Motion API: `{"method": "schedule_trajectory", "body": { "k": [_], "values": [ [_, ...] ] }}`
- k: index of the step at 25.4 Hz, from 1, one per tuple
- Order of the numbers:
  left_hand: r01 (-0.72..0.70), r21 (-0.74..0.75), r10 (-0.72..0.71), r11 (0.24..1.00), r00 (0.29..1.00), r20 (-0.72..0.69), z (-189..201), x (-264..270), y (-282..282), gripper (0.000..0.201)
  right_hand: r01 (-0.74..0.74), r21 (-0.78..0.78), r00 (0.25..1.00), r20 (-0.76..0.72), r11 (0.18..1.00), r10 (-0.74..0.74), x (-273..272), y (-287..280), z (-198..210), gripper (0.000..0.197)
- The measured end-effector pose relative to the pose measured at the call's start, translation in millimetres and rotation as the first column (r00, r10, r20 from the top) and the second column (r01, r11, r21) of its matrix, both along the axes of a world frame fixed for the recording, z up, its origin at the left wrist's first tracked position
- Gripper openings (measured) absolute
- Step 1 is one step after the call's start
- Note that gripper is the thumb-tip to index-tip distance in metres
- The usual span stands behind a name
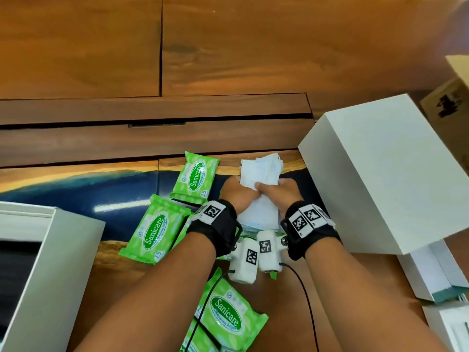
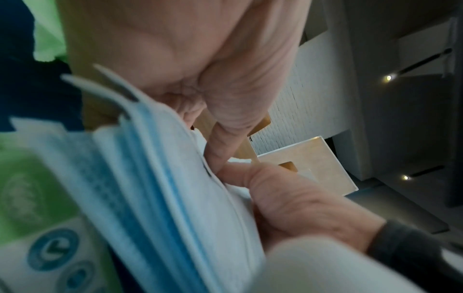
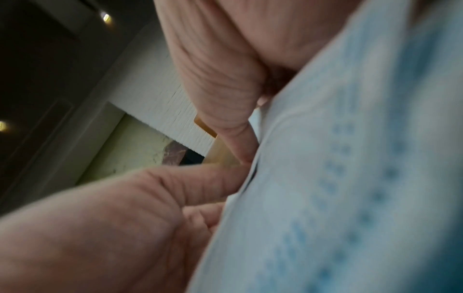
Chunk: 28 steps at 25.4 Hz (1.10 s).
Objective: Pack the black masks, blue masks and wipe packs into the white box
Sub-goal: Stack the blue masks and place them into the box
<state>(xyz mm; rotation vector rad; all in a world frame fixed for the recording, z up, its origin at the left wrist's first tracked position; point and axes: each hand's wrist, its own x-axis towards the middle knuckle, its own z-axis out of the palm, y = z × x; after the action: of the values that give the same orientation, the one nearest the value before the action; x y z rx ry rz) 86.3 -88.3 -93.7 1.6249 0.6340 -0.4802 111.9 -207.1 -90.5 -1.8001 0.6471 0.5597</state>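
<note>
A stack of blue masks, white side up, lies in the middle of the table over the dark blue resin strip. My left hand grips its left edge and my right hand grips its right edge, thumbs meeting on top. The left wrist view shows the layered blue edges of the masks up close; in the right wrist view the masks fill the right side. Three green wipe packs lie to the left and near me. An open white box with a dark inside stands at the left.
A large white box stands close on the right, only closed faces showing. Smaller white cartons lie at the lower right and a brown carton behind. The wooden table stretches far ahead. Wrist camera cables trail toward me.
</note>
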Motion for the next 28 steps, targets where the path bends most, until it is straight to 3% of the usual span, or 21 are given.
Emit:
{"method": "schedule_trajectory", "body": {
  "k": [2, 7, 10, 11, 13, 15, 17, 19, 21, 23, 25, 28],
  "values": [
    [-0.042, -0.045, 0.043, 0.998, 0.999, 0.026, 9.2, -3.9, 4.9, 0.032, 0.025, 0.145, 1.0, 0.003, 0.989, -0.026, -5.4, -1.5, 15.8, 0.011],
    [-0.111, -0.21, 0.119, 0.971, 0.993, 0.027, 41.2, -33.2, 26.0, 0.05, -0.021, 0.487, 0.999, 0.038, 0.873, 0.003, -34.4, -3.5, 58.7, 0.028],
    [-0.163, -0.373, 0.188, 0.913, 0.982, 0.03, 59.4, -79.3, 36.8, 0.038, -0.088, 0.583, 0.996, 0.048, 0.808, 0.073, -70.6, 7.4, 73.2, 0.028],
    [-0.194, -0.414, 0.226, 0.889, 0.974, 0.029, 60.6, -97.2, 39.7, 0.033, -0.119, 0.531, 0.993, 0.059, 0.839, 0.103, -84.3, 12.5, 71.7, 0.027],
    [-0.254, -0.416, 0.3, 0.873, 0.953, 0.048, 51.1, -132.9, 48.7, 0.03, -0.244, 0.266, 0.968, 0.12, 0.933, 0.219, -110.0, 22.2, 57.4, 0.023],
    [-0.311, -0.332, 0.347, 0.891, 0.936, 0.054, 36.1, -164.3, 56.9, 0.04, -0.336, 0.064, 0.934, 0.149, 0.94, 0.324, -138.5, 32.2, 43.4, 0.016],
    [-0.353, -0.26, 0.374, 0.899, 0.926, 0.039, 27.6, -189.9, 61.0, 0.046, -0.405, -0.012, 0.905, 0.132, 0.914, 0.403, -165.8, 40.9, 30.8, 0.014],
    [-0.352, -0.151, 0.365, 0.924, 0.928, 0.067, 24.2, -210.6, 65.8, 0.037, -0.479, -0.127, 0.858, 0.143, 0.868, 0.494, -189.6, 50.1, 28.2, 0.014],
    [-0.256, 0.086, 0.247, 0.963, 0.963, 0.103, 27.1, -226.3, 71.1, 0.031, -0.518, -0.32, 0.784, 0.193, 0.793, 0.59, -204.4, 55.8, 26.0, 0.018],
    [-0.117, 0.274, 0.1, 0.954, 0.992, 0.076, 30.1, -242.9, 77.4, 0.029, -0.525, -0.485, 0.718, 0.188, 0.699, 0.67, -216.3, 58.1, 26.1, 0.021],
    [-0.039, 0.296, 0.017, 0.955, 0.997, 0.077, 31.1, -254.0, 82.8, 0.019, -0.519, -0.516, 0.731, 0.146, 0.682, 0.666, -225.1, 58.4, 26.8, 0.022],
    [0.045, 0.289, -0.058, 0.956, 0.998, 0.036, 33.9, -264.1, 88.9, 0.02, -0.486, -0.39, 0.808, 0.14, 0.782, 0.572, -236.0, 62.4, 31.0, 0.015]
  ]
}}
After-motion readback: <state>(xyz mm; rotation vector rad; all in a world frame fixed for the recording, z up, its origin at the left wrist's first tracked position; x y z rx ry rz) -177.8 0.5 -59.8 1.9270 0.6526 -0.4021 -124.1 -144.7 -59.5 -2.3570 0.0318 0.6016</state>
